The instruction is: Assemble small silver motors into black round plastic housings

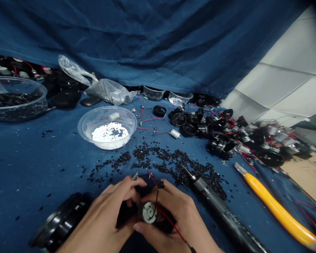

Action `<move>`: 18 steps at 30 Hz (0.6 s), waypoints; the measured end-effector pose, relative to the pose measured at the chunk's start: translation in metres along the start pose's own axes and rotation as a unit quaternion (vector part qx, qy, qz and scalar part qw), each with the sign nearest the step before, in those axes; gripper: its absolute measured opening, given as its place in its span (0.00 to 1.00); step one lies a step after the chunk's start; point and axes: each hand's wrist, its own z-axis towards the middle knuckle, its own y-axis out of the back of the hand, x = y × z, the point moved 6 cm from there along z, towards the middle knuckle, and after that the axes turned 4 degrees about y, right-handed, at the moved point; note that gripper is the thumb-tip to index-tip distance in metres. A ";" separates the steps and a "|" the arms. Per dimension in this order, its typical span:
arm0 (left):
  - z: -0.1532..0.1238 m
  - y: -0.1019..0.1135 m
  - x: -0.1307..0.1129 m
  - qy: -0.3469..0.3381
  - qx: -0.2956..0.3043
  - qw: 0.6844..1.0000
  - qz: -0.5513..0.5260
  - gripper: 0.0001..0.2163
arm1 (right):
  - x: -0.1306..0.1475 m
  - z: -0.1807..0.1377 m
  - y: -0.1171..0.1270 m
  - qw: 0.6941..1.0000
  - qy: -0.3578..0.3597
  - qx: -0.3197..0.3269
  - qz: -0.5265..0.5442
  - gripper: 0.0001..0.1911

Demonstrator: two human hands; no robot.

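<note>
Both my hands are close together low in the middle of the view. My right hand (173,211) is closed round a small round electric motor (149,212), its pale end facing up, with red and black wires attached. The motor sits in or against a dark part that my fingers mostly hide. My left hand (118,203) is curled against the same dark part from the left. A black electric screwdriver (216,203) lies just right of my right hand, its bit pointing at scattered small black screws (168,160). A large black round housing (60,225) rests beside my left forearm.
Ahead stands a clear bowl (107,114) of small white pieces. A bigger tub (18,109) of black bits is at the far left, near a plastic bag (107,89). Wired motors and black parts (221,133) are heaped right, behind a yellow-handled tool (279,207).
</note>
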 end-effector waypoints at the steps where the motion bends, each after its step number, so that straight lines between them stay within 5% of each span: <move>1: 0.000 0.000 0.001 0.004 0.000 1.000 -0.006 0.21 | 0.000 0.000 0.000 1.000 0.001 -0.002 0.001 0.08; 7: -0.001 -0.006 0.005 0.039 0.041 0.998 -0.030 0.22 | -0.005 -0.006 -0.004 0.997 -0.075 0.011 -0.006 0.10; 18: 0.002 -0.003 -0.005 0.054 0.065 0.995 -0.044 0.19 | -0.004 -0.005 -0.009 0.997 -0.076 0.021 -0.002 0.10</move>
